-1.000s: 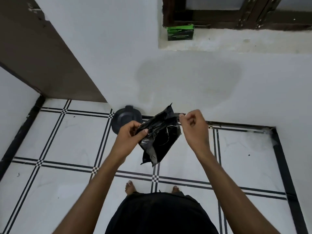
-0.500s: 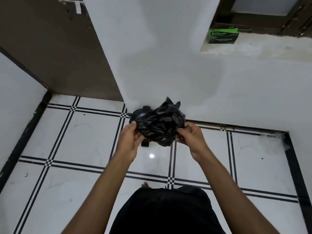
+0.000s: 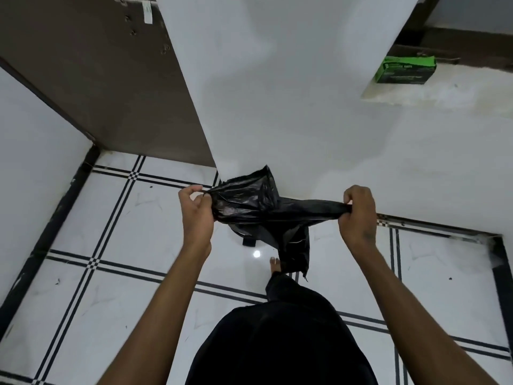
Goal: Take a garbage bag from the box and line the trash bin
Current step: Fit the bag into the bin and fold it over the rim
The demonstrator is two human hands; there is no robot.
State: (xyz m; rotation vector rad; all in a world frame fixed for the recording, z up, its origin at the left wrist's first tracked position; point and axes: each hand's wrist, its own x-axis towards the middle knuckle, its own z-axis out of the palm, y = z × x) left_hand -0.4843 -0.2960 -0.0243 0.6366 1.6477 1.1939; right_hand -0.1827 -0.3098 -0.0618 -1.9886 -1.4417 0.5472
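A crumpled black garbage bag hangs stretched between my hands above the floor. My left hand pinches its left edge. My right hand grips a twisted end pulled out to the right. A loose flap of the bag dangles toward my foot. The black trash bin stands on the floor against the wall, almost wholly hidden behind the bag; only a small dark part shows under it. The green bag box rests on a ledge at the upper right.
A brown door stands open at the upper left beside a white wall corner. The floor is white tile with black stripes. My bare foot and dark trousers are below the bag.
My hands have pulled apart, drawing the bunched bag out into a wide strip. The view has shifted, so the box now sits farther right.
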